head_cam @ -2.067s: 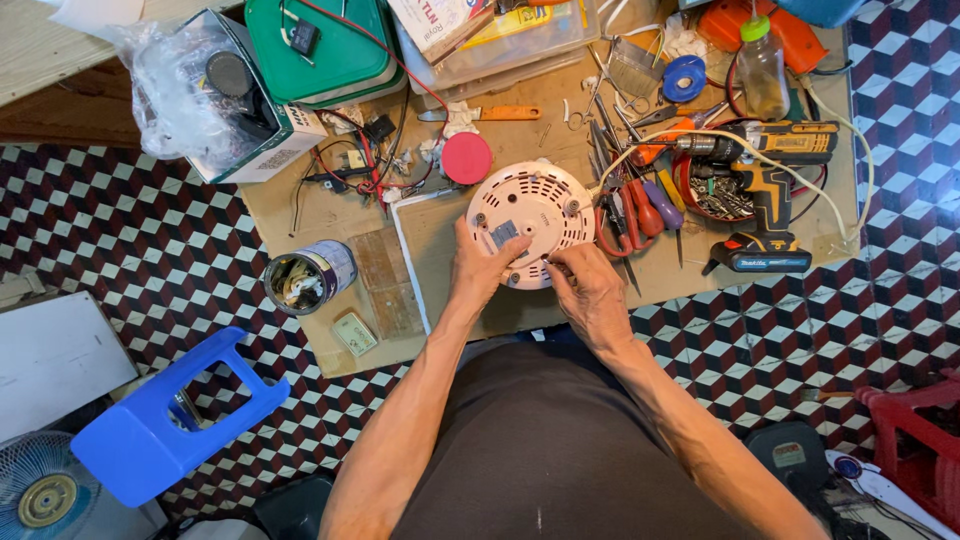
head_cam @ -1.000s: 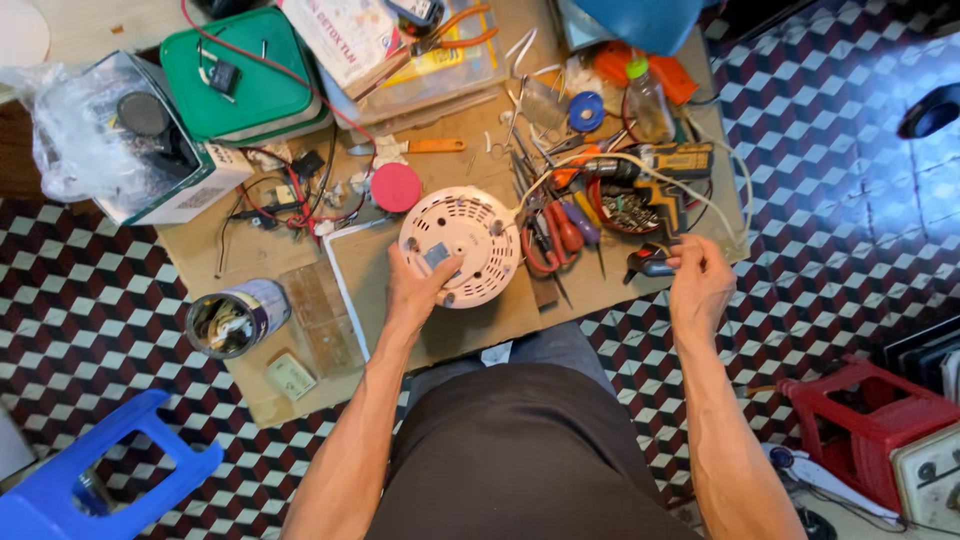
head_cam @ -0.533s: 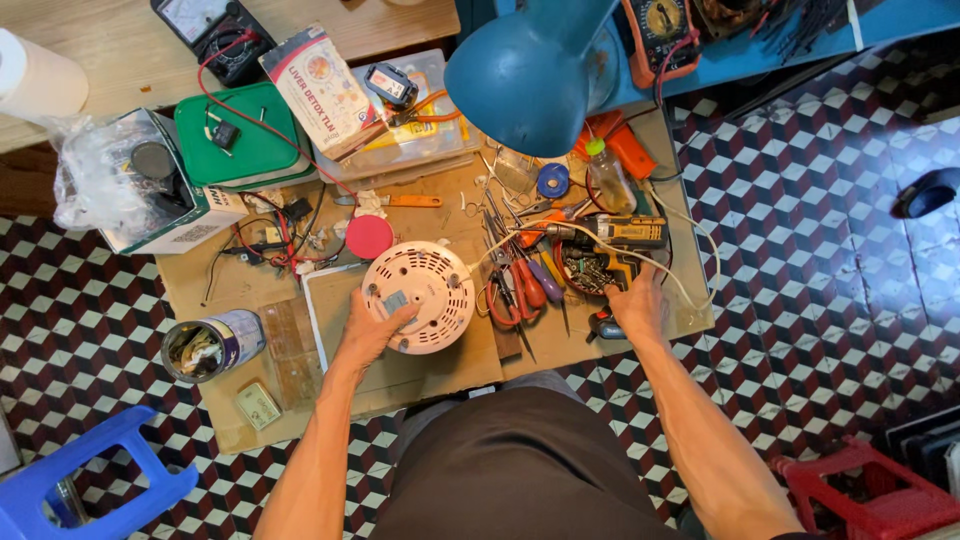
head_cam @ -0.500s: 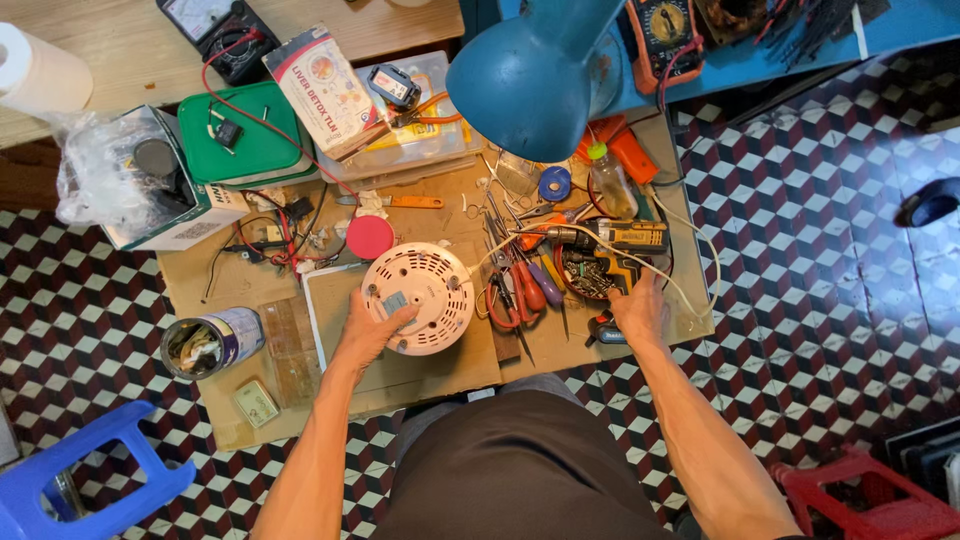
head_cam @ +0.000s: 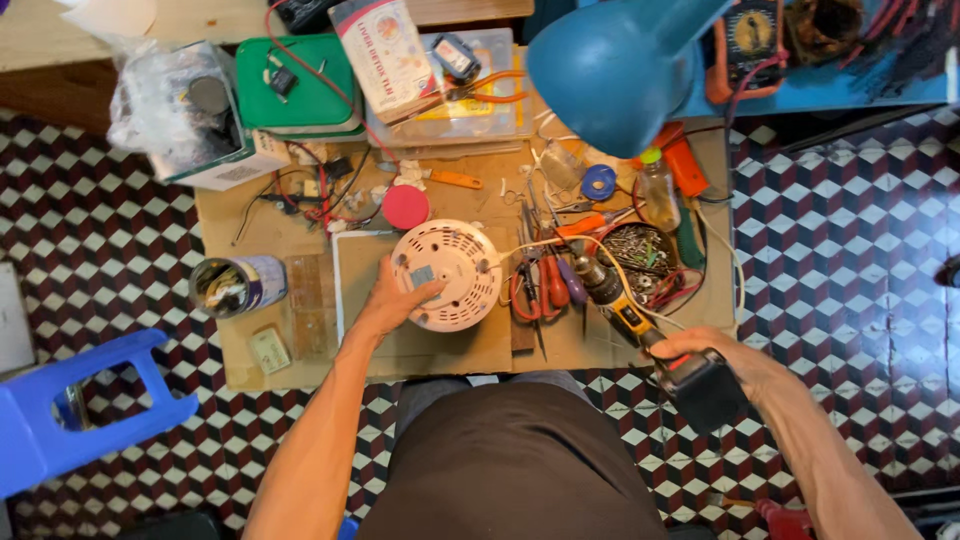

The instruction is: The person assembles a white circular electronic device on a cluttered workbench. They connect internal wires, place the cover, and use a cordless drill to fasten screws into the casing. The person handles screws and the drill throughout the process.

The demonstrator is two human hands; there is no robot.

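White plastic round housing [head_cam: 447, 274] lies on the surface [head_cam: 440, 350], steadied by the spread left hand [head_cam: 395, 300]; right hand [head_cam: 725, 360] grips the cordless drill [head_cam: 640, 330], bit aimed toward it.

On the bench [head_cam: 300, 350], pliers [head_cam: 540, 285] and cordless drill [head_cam: 640, 325] lie right of the round vented housing [head_cam: 447, 275], a tin can [head_cam: 238, 285] left.

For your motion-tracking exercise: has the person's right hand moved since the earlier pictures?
Yes. The right hand has left the round white vented casing, drawn back right past the tool pile, and now grips a yellow-and-black cordless drill.
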